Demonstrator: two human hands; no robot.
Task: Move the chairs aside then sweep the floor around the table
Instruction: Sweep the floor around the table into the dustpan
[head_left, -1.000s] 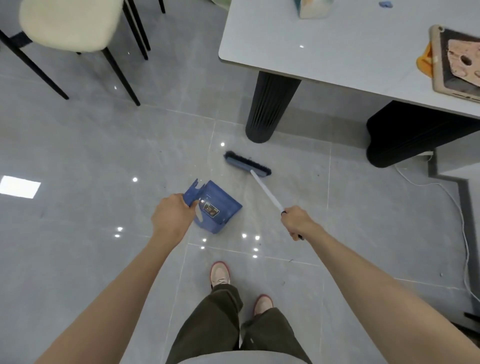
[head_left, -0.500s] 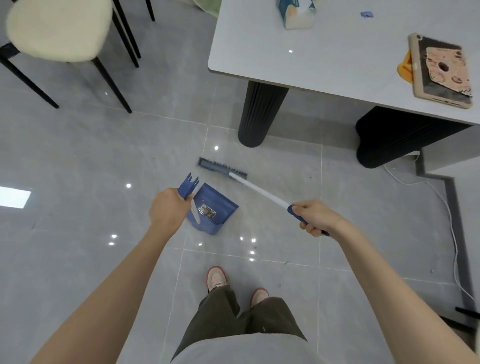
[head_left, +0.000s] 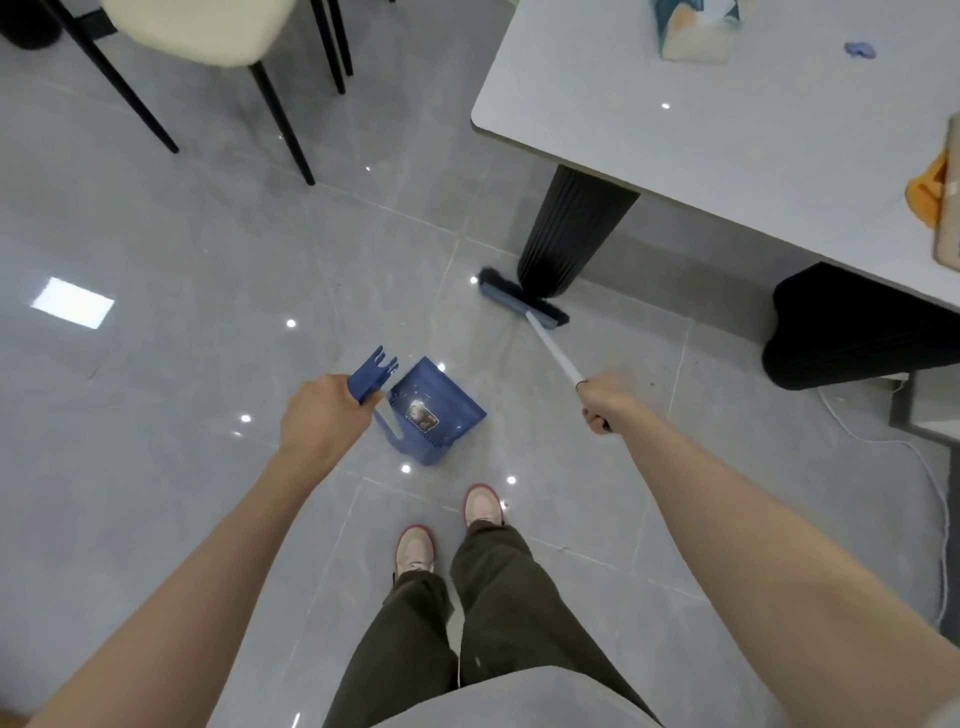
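Note:
My left hand (head_left: 319, 421) grips the handle of a blue dustpan (head_left: 434, 410), whose pan rests on the grey tiled floor just ahead of my feet. My right hand (head_left: 605, 400) grips the white handle of a broom (head_left: 522, 301). The broom's dark blue head lies on the floor right against the foot of the black ribbed table leg (head_left: 574, 234). The white table (head_left: 701, 124) fills the upper right. A cream-seated chair (head_left: 208, 26) with thin black legs stands apart from the table at the upper left.
A second black table base (head_left: 852, 327) stands at the right, with a white cable (head_left: 924, 467) trailing on the floor beside it. A tissue box (head_left: 693, 26), a small blue scrap (head_left: 860, 49) and an orange item (head_left: 930, 192) lie on the table. My shoes (head_left: 447, 525) are at bottom centre.
The broom head has swung from left of the dustpan's front to the right, up against the table leg. My right hand moved forward. The dustpan stayed in my left hand.

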